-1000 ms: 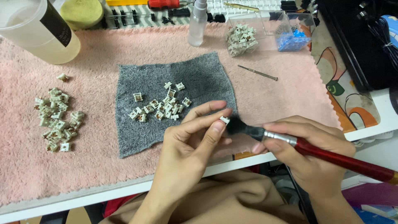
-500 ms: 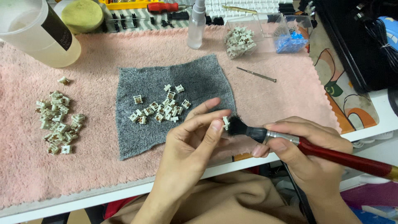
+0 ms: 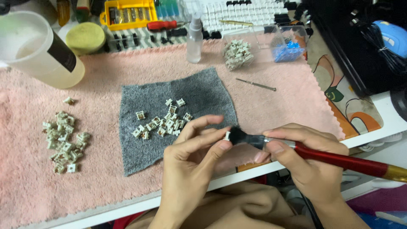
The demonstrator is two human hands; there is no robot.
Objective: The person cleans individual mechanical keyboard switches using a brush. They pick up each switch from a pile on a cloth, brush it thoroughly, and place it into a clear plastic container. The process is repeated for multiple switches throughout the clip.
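While the left hand [image 3: 186, 159] pinches a small pale keyboard switch part [image 3: 227, 135] between thumb and fingertips, the right hand [image 3: 303, 159] is closed around a red-handled brush [image 3: 339, 159], whose dark bristles touch the held piece. This is the head view, the only one, looking down over a white worktop [image 3: 381, 118] draped with a pink towel [image 3: 34, 195]. Both hands hover above the towel's near edge, just in front of a grey cloth [image 3: 140, 157].

On the grey cloth lies a loose cluster of small switch parts [image 3: 163, 121], near the left hand. Well apart, on the pink towel to the left, sits a larger pile of switch parts [image 3: 63, 142]. At the back stand a translucent cup [image 3: 38, 51], a small clear spray bottle [image 3: 195, 38], a clear box of more parts [image 3: 237, 53] and, just beside it, a clear box of blue pieces [image 3: 288, 48]. A thin metal tool [image 3: 256, 85] lies on the towel between the grey cloth and the boxes.

The step in hand looks like brushing one piece at a time. By my reading, the next move calls for a steady pinch and light, short strokes, as the part is tiny and could slip from the fingertips
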